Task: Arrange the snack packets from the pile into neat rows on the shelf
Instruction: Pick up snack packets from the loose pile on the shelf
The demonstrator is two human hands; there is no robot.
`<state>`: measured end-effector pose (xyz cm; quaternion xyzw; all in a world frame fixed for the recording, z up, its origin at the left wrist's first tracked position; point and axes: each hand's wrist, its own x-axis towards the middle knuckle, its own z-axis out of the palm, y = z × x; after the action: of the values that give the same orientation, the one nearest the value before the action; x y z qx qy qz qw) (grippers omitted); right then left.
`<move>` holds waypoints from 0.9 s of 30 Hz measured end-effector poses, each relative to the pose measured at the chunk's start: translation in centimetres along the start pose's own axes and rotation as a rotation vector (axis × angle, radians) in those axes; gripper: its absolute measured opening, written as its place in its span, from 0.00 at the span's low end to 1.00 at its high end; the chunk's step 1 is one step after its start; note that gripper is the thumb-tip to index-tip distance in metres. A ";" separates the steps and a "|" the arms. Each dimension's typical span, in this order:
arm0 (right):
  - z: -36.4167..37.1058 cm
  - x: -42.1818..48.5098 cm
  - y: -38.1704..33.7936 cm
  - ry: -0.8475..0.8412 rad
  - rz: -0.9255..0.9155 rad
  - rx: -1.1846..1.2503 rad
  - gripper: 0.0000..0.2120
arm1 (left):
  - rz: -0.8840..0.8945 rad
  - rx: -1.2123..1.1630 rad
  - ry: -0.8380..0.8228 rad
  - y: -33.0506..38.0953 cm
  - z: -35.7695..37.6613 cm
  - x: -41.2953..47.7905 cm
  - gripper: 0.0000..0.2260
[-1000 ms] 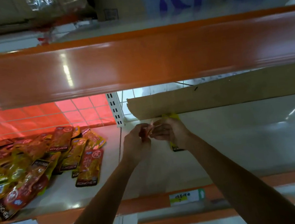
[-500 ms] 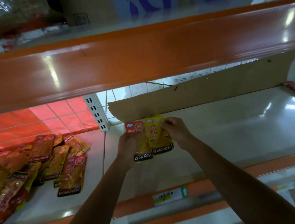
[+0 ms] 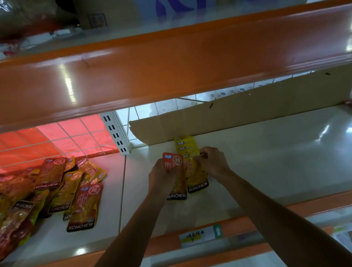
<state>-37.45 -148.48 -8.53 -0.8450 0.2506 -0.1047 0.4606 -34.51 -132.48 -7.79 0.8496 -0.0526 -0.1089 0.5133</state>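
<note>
Left hand (image 3: pixel 164 177) grips the red Konchew packet (image 3: pixel 174 176), right hand (image 3: pixel 212 162) pinches the yellow packet row (image 3: pixel 191 166), probably lining up edges.

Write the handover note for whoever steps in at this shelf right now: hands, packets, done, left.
Left hand grips a red foil snack packet beside the row.
Right hand pinches the front of a short overlapping row of yellow foil packets on the white shelf.
Done: one yellow row started.
Left: place the red packet; sort the jumbled packet pile at far left.
</note>
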 end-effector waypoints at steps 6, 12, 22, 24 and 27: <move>0.0 0.2 0.0 0.040 -0.032 0.000 0.12 | -0.007 -0.020 0.034 0.0 0.6 -0.1 0.19; -0.1 0.6 0.5 0.031 -0.025 -0.045 0.13 | -0.021 -0.046 0.061 0.0 1.2 0.0 0.13; -0.5 0.7 1.1 0.038 -0.032 -0.074 0.18 | -0.126 -0.137 0.199 0.7 2.5 -0.5 0.14; -0.7 0.5 1.2 0.059 -0.062 -0.087 0.14 | -0.145 -0.194 0.209 0.9 3.0 -0.8 0.15; -1.4 -0.3 1.3 0.087 -0.149 -0.061 0.11 | -0.160 -0.301 0.192 1.2 3.9 -1.6 0.14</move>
<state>-38.65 -149.92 -8.81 -0.8698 0.2097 -0.1674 0.4142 -36.94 -136.06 -8.25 0.7714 0.0813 -0.0744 0.6267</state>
